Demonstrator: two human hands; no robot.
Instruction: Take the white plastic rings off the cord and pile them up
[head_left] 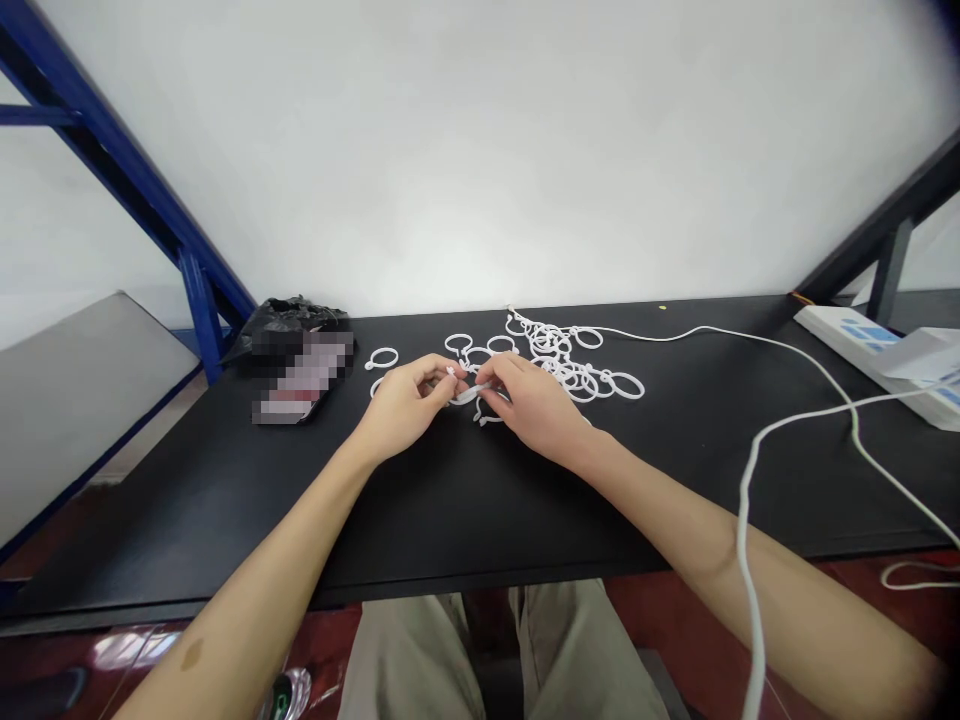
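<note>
My left hand (409,402) and my right hand (534,402) meet over the middle of a black table (465,500). Both pinch the same white plastic ring (466,393), held between their fingertips just above the tabletop. A heap of several linked white rings (564,362) lies right behind my right hand. Loose single rings (383,358) rest on the table behind my left hand.
A crumpled black bag (296,325) and a blurred packet (300,382) sit at the back left. White cables (750,480) run across the right side to a white power strip (877,350). A blue metal frame (150,210) stands at the left, a dark frame at the right.
</note>
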